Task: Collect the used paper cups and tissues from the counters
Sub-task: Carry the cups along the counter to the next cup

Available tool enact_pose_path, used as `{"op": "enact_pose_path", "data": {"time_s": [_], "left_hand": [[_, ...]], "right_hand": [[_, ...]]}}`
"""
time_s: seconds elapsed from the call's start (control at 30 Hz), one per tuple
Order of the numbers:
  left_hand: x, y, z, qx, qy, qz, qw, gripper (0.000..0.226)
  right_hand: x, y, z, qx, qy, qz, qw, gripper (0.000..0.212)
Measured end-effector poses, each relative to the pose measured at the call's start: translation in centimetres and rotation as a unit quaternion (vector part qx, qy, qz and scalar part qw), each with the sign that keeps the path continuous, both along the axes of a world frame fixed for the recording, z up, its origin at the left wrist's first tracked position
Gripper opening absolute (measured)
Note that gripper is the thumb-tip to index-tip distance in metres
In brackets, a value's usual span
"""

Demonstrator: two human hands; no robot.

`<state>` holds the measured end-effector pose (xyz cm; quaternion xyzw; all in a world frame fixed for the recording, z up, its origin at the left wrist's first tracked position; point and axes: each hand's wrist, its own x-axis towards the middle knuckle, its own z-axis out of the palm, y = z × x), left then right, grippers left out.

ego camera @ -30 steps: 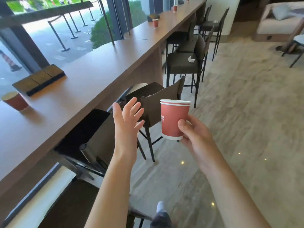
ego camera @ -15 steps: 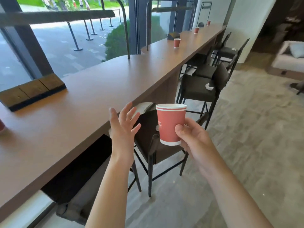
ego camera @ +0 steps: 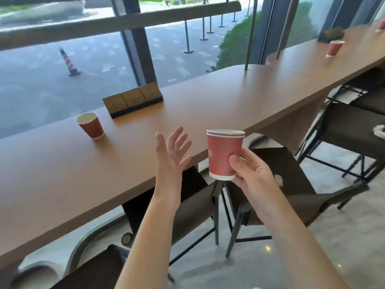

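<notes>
A red cup (ego camera: 382,25) and a crumpled tissue (ego camera: 379,132) are cut off by the right edge.

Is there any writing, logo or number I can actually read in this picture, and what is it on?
Nothing here can be read.
Stacked red cups gripped by the right hand: a small pale print on the side, too blurred to read.
Red cup on the counter: no print visible.
Far red cup: too small to tell.
Wooden socket block: no lettering visible.
</notes>
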<state>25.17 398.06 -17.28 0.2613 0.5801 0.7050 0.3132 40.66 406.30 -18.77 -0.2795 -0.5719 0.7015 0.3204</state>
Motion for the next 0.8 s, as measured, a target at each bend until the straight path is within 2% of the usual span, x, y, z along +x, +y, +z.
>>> {"op": "enact_pose_path", "data": {"time_s": [0.1,0.17,0.3,0.4,0.43,0.53,0.57,0.63,0.8], "left_hand": [[-0.2,-0.9,1.5,-0.002,0.023,0.07,0.997,0.078],[0.4,-1.5,2.7,0.007,0.035,0.119,0.992,0.082],[2.7,-2.1,4.7,0.018,0.065,0.193,0.979,0.132],[4.5,-2.3,5.4,0.009,0.074,0.252,0.965,0.143],[5.1,-2.4,5.5,0.006,0.072,0.27,0.96,0.138],[6.6,-2.8,5.2,-0.001,0.072,0.318,0.945,0.088],[6.9,-2.9,5.1,-0.006,0.075,0.333,0.94,0.079],[7.4,-3.3,5.0,-0.01,0.073,0.357,0.931,0.073],[6.8,-2.8,5.5,0.021,0.066,0.375,0.924,0.081]], "right_hand": [[-1.7,0.8,0.6,-0.012,0.021,0.072,0.997,0.042],[-2.4,1.3,1.3,-0.015,0.027,0.118,0.993,0.047],[-2.7,2.4,2.7,-0.019,0.042,0.198,0.979,0.058],[-2.2,3.2,3.0,-0.016,0.043,0.244,0.969,0.068],[-2.0,3.5,2.9,-0.019,0.045,0.258,0.965,0.068],[-1.4,4.1,2.7,-0.026,0.058,0.295,0.953,0.055],[-1.3,4.2,2.7,-0.027,0.062,0.306,0.95,0.049],[-1.2,4.2,2.9,-0.03,0.069,0.323,0.943,0.042],[-1.8,4.9,3.8,-0.011,0.087,0.344,0.935,0.05]]}}
